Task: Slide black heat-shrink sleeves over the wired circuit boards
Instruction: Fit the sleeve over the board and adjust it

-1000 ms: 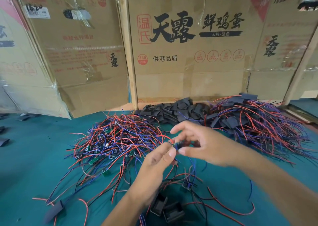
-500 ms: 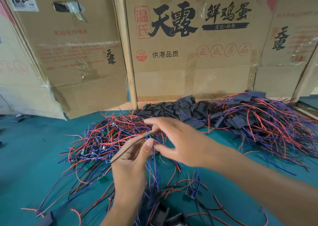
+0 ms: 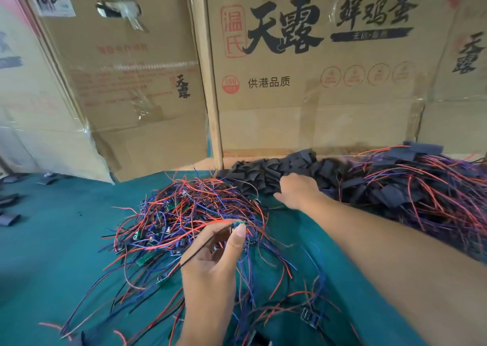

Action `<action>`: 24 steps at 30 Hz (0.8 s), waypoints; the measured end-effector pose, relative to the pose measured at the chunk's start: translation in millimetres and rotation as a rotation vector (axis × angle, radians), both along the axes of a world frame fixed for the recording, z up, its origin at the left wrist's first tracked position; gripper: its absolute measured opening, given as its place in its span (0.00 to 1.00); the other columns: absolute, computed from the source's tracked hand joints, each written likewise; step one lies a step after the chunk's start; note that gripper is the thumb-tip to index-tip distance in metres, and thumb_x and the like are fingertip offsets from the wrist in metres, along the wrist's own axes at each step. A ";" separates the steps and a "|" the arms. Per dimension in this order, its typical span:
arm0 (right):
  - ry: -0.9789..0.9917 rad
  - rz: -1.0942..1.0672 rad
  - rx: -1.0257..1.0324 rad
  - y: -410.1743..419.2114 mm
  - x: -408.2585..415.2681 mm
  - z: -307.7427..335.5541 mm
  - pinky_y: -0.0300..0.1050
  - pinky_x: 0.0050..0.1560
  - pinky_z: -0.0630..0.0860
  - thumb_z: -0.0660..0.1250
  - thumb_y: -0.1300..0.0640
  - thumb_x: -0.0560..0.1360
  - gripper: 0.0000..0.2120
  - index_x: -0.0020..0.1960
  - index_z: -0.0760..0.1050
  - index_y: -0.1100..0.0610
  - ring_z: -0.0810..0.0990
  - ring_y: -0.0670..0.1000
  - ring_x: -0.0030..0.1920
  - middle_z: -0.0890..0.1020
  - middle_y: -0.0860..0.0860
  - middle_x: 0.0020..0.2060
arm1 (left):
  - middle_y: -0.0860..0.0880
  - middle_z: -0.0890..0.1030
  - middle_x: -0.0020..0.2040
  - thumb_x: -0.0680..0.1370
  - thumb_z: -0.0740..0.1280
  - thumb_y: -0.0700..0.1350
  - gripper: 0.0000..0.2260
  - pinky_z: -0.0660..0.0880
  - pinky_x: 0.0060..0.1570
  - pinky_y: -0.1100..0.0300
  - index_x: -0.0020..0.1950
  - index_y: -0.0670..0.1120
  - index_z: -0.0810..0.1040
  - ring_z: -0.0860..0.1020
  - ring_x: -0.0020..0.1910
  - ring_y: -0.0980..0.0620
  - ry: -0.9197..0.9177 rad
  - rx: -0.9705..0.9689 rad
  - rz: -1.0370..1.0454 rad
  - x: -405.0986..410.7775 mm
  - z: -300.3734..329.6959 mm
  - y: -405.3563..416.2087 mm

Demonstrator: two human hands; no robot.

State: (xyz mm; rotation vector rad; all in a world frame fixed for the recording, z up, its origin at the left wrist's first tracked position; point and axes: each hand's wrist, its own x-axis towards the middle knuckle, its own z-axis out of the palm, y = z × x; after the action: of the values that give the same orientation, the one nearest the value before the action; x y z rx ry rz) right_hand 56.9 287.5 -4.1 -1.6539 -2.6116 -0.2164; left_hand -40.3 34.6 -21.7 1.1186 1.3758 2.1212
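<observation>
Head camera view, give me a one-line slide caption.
Left hand pinches a wired circuit board while right hand reaches into the black sleeves.

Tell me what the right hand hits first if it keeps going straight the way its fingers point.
Most likely the heap of black heat-shrink sleeves. The right hand reaches up and left with its fingertips already at the heap's near edge; actual contact is unclear. The cardboard box stands behind the heap.

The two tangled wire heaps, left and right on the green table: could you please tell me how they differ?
The left heap of red and blue wires shows bare green circuit boards; the right heap carries black heat-shrink sleeves. The left heap lies nearer the left hand, the right heap beyond the right hand. Both hold red and blue wires.
</observation>
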 end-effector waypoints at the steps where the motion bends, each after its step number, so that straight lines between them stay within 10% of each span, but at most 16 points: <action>1: -0.016 0.016 0.038 1.2 -3.0 -4.4 0.46 0.38 0.70 0.63 0.49 0.79 0.11 0.51 0.76 0.57 0.79 0.58 0.44 0.79 0.53 0.44 | 0.45 0.84 0.41 0.70 0.75 0.56 0.13 0.79 0.47 0.44 0.47 0.50 0.84 0.81 0.40 0.50 -0.021 0.003 -0.009 -0.1 -0.4 0.6; 9: -0.095 0.056 0.288 -0.4 6.1 -5.9 0.47 0.35 0.69 0.63 0.67 0.74 0.12 0.57 0.74 0.61 0.82 0.58 0.47 0.81 0.56 0.50 | 0.44 0.86 0.43 0.75 0.72 0.49 0.07 0.81 0.49 0.59 0.47 0.46 0.82 0.85 0.46 0.46 -0.023 0.021 -0.094 0.8 1.9 -0.5; 24: 0.087 0.006 -0.063 -17.5 4.8 -6.5 0.49 0.44 0.72 0.61 0.46 0.80 0.17 0.59 0.73 0.60 0.78 0.59 0.55 0.79 0.56 0.55 | 0.42 0.84 0.39 0.75 0.70 0.47 0.07 0.81 0.44 0.56 0.43 0.44 0.82 0.85 0.41 0.44 -0.188 0.019 -0.154 6.1 6.3 -2.6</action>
State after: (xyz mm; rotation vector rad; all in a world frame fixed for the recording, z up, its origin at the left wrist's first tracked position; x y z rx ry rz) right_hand 61.6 270.0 -10.6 -1.6344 -2.5841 -0.0607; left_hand -34.2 32.1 -15.3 0.9704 1.1490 2.0731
